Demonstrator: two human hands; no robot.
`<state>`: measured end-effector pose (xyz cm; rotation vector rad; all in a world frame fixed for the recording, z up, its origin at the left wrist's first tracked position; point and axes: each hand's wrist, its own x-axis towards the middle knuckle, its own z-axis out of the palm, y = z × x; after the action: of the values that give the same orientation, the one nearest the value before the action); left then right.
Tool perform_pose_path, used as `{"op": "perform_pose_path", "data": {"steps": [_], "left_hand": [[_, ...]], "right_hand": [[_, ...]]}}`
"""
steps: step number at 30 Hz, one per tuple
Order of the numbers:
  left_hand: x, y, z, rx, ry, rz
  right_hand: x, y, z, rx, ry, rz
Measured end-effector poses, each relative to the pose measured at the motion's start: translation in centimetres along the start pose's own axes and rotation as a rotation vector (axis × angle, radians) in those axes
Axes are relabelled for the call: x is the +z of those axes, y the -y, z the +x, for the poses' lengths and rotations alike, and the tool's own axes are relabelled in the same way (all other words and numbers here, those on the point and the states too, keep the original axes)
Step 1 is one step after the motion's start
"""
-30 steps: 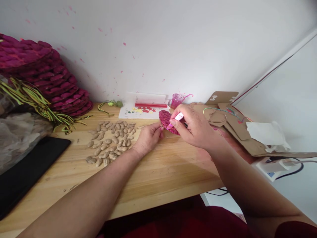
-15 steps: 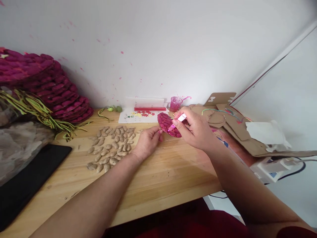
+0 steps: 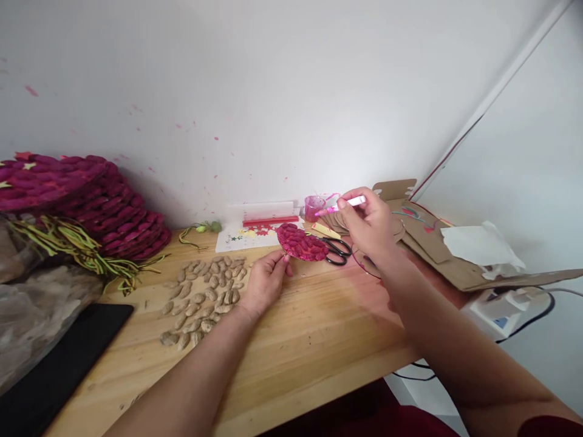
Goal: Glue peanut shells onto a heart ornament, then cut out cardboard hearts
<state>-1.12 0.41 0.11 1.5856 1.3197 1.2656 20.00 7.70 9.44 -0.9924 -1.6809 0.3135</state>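
Observation:
My left hand (image 3: 264,280) pinches the near edge of a round magenta disc (image 3: 301,243) covered in painted peanut shells, held just above the wooden table (image 3: 319,328). My right hand (image 3: 371,227) is closed on a small white-handled brush (image 3: 348,203) with a pink tip, lifted off the disc and pointing toward a small pink cup (image 3: 314,208) at the wall. Black scissors (image 3: 337,250) lie under the right hand, beside the disc.
Several unpainted peanuts (image 3: 204,297) are spread left of my left hand. A stack of magenta discs (image 3: 91,203) and green-yellow strips (image 3: 77,249) sit far left, with a black tray (image 3: 50,370). Cardboard pieces (image 3: 437,243), white tissue (image 3: 483,246) and a star sheet (image 3: 248,233) lie behind.
My right hand has lifted the brush away from the disc and moved it up toward the pink cup. The scissors are now uncovered. The camera has tilted upward.

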Motion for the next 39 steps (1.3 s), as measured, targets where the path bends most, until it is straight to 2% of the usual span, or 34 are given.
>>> {"op": "perform_pose_path", "data": {"steps": [5,8,14,19,22,24,26,29,32,35,39], "left_hand": [[-0.1,0.3,0.1,-0.014,-0.008,-0.026],[-0.1,0.4,0.1,-0.024,-0.018,-0.043],[-0.2,0.5,0.0,-0.03,-0.04,-0.144],[-0.2,0.4,0.0,-0.122,-0.037,-0.282],[-0.2,0.3,0.1,-0.14,-0.045,-0.379],[-0.3,0.3,0.1,-0.148,-0.049,-0.419],[-0.3,0.3,0.2,-0.148,-0.05,-0.438],[-0.2,0.1,0.2,-0.14,-0.049,-0.458],[-0.2,-0.1,0.2,-0.132,-0.049,-0.45],[-0.3,0.0,0.2,-0.131,-0.053,-0.446],[-0.3,0.2,0.2,-0.133,-0.069,-0.491]], "right_hand": [[1.7,-3.5,4.6,0.076,0.003,-0.265],[3.1,-5.1,6.3,0.129,0.103,-0.398],[5.2,-6.4,7.2,0.156,0.216,-0.46],[4.2,-5.6,6.9,0.165,0.227,-0.472],[2.2,-3.7,5.5,0.132,0.08,-0.373],[0.7,-2.0,3.5,0.11,-0.027,-0.183],[-0.5,-0.3,0.5,0.126,-0.067,0.07],[-1.1,1.0,-4.8,0.182,0.013,0.26],[-0.2,0.7,-8.6,0.091,0.083,0.18],[1.1,-0.5,-9.9,-0.04,0.179,0.045],[1.9,-1.2,-9.7,-0.147,0.28,0.0]]}}
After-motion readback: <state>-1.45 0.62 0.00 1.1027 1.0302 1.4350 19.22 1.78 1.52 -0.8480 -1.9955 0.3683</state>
